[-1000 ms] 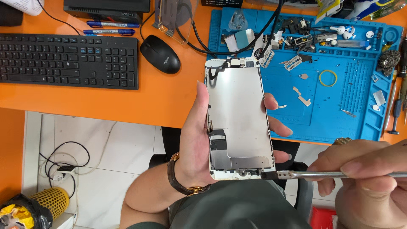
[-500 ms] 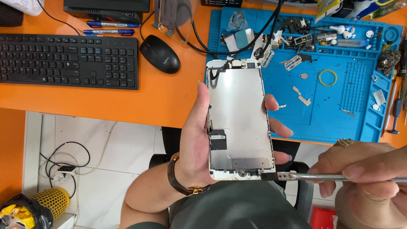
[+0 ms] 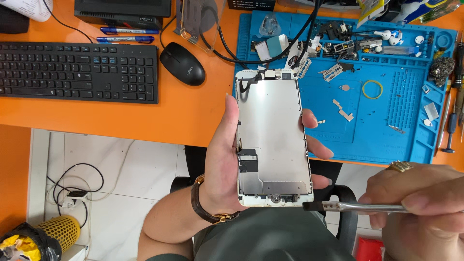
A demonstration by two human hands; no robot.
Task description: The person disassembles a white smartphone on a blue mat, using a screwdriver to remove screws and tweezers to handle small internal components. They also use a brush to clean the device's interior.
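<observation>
Left hand [image 3: 223, 166] is wrapped around a phone screen assembly [image 3: 273, 140], metal backplate facing up, thumb on one long edge and fingertips curling over the other; it's held out over the lap, just off the edge of the orange desk [image 3: 193, 113]; right hand [image 3: 420, 208] is pinched shut on a metal pry tool [image 3: 355, 207], whose dark tip sits right at the assembly's bottom corner; beyond the hands lies a blue repair mat [image 3: 372, 140] littered with small parts.

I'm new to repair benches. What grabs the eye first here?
A phone screen panel, metal back up, held in the left hand at centre. The right hand points a metal tool at its bottom edge. Behind lies a blue mat strewn with small parts.
</observation>
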